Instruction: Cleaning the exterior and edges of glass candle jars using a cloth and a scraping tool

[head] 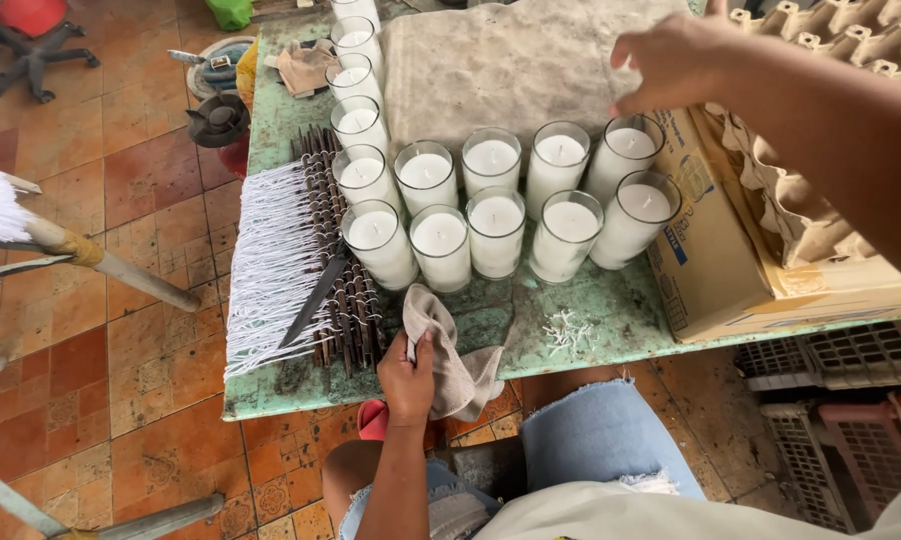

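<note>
Left hand [407, 378] closed in a tight grip on a beige cloth [448, 352], low at the near edge of the green table [610, 310]. Just above that grip, rows of glass candles [440, 246] full of white wax. Left of it, white wicks [270, 262] on dark sticks. Right hand [670, 60] up high, fingers loose and spread, holding nothing, right over the far candle [625, 155], beside a cardboard box [715, 262].

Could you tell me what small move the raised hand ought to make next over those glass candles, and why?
Probably lower the right hand onto the rightmost back-row candle and grip its rim. The hand is open with fingers pointing down just above that glass, touching nothing, while the left hand holds a beige cloth at the green table edge, seemingly ready to wipe.
</note>
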